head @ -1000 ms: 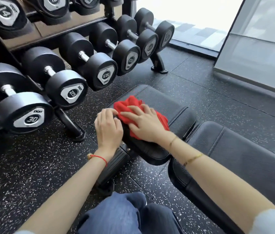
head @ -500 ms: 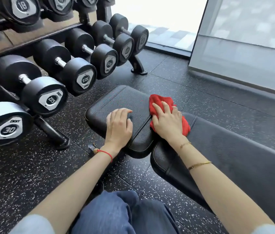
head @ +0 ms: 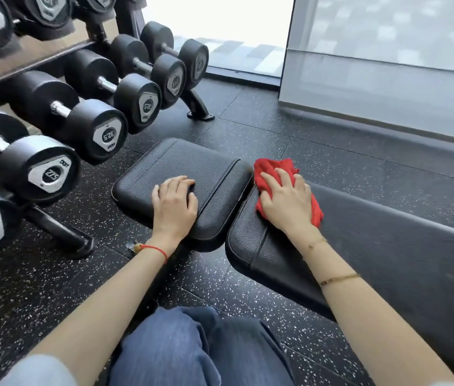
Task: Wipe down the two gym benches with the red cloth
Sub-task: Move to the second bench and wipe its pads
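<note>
Bracing on the seat pad, the left hand is laid flat, fingers together and slightly bent, holding nothing. Just right of the pad gap, the red cloth is pressed onto the near end of the long back pad by the right hand, fingers spread. Unwiped length runs rightward, its far end cut off. The bench frame is hidden; no second bench can be made out.
</note>
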Motion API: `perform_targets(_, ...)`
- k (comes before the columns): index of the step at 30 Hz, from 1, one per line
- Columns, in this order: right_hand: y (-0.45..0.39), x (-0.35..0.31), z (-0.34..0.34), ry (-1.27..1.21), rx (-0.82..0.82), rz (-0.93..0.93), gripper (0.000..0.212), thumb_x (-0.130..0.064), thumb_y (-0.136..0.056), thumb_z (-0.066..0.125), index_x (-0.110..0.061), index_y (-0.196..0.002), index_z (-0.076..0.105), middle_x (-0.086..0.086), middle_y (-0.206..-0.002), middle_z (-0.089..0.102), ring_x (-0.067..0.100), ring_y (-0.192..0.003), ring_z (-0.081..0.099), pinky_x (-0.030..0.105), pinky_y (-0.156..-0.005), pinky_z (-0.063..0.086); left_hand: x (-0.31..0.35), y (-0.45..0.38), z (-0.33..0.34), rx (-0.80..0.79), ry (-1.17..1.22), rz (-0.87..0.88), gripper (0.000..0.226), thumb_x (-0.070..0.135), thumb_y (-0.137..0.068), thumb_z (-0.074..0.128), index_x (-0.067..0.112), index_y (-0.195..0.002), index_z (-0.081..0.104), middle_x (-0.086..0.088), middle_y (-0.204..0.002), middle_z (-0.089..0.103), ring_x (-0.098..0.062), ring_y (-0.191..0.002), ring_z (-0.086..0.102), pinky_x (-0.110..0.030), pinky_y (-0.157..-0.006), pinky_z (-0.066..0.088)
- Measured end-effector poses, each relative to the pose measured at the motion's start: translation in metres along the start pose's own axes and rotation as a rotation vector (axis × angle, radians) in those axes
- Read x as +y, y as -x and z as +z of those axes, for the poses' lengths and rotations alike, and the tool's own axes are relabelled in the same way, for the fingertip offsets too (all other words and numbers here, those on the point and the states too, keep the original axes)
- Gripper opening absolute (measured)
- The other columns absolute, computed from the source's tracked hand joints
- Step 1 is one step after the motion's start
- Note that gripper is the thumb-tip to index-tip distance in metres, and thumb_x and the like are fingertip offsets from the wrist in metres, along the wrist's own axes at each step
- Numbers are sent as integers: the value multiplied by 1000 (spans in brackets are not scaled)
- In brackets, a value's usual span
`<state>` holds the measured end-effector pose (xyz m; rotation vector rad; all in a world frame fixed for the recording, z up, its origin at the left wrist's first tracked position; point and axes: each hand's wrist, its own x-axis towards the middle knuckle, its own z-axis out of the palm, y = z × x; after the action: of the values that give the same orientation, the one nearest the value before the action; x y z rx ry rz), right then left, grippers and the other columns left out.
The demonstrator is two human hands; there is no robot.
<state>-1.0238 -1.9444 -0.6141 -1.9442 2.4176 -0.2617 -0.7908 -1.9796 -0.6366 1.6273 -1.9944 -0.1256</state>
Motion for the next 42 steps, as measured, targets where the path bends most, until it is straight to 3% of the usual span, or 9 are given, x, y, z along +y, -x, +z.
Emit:
perform_targets(2, -1, -9, -1, -16, -3, 30, 49, -41, -94, 41, -36, -143, 42, 0, -156, 31, 36, -139, 25, 45, -112, 22, 8, 4, -1, -11, 29, 4, 29, 20, -93, 56, 16, -120, 64, -1, -132, 60, -22, -129, 47, -51, -117, 22)
perform_targets(9, 94, 1, -3, -84, 1, -211, 53, -43, -86, 38, -38, -136, 51, -4, -146, 47, 36, -126, 42, 46, -104, 33, 63, 20, 11, -97, 93, 178, 32, 21, -92, 54, 18, -123, 62, 1, -130, 60, -20, -129, 49, -47, -117, 24)
perform_targets(12, 102, 34, -7, -46, 52, -112, 52, -43, -87, 38, -41, -138, 48, -7, -147, 45, 33, -126, 42, 45, -104, 34, 74, 28, 17, -135, 69, 277, 34, 22, -92, 53, 17, -125, 60, 1, -132, 58, -21, -130, 48, -48, -116, 26)
perform_targets(18, 58, 87, -12, -9, 90, 282, 48, -39, -94, 43, -39, -143, 44, -2, -155, 34, 35, -134, 31, 45, -110, 25, 84, 40, 24, -183, 54, 354, 38, 27, -95, 41, 19, -129, 58, 3, -134, 56, -19, -132, 46, -49, -117, 23)
perform_targets(20, 53, 79, -11, 1, 93, 271, 49, -39, -94, 42, -39, -143, 43, -1, -155, 34, 37, -133, 31, 45, -110, 25, 83, 41, 27, -186, 47, 359, 38, 27, -95, 41, 19, -129, 57, 3, -134, 56, -18, -132, 46, -50, -118, 22)
perform_targets(26, 105, 39, -5, -18, 68, -54, 51, -42, -89, 42, -39, -139, 48, -3, -148, 44, 36, -127, 39, 46, -104, 31, 83, 41, 33, -150, 42, 358, 44, 31, -92, 33, 20, -125, 59, 3, -131, 59, -21, -127, 51, -52, -116, 25)
perform_targets(28, 121, 45, -6, -24, 72, -84, 51, -43, -88, 39, -41, -139, 48, -6, -148, 44, 34, -126, 40, 45, -105, 31, 82, 42, 34, -147, 56, 360, 44, 31, -92, 33, 19, -125, 60, 2, -131, 59, -22, -127, 51, -53, -116, 24)
perform_targets(36, 111, 114, -17, -19, 136, 306, 47, -40, -93, 46, -40, -140, 47, -4, -153, 38, 34, -133, 32, 43, -110, 24, 82, 44, 29, -187, 87, 353, 43, 28, -94, 37, 17, -129, 58, 1, -135, 57, -22, -129, 48, -54, -120, 18)
perform_targets(42, 89, 69, -9, -31, 97, 233, 48, -41, -94, 41, -41, -142, 43, -5, -154, 35, 34, -136, 29, 43, -112, 22, 80, 42, 31, -186, 84, 357, 42, 30, -93, 38, 18, -128, 57, 3, -134, 57, -20, -129, 48, -52, -119, 19)
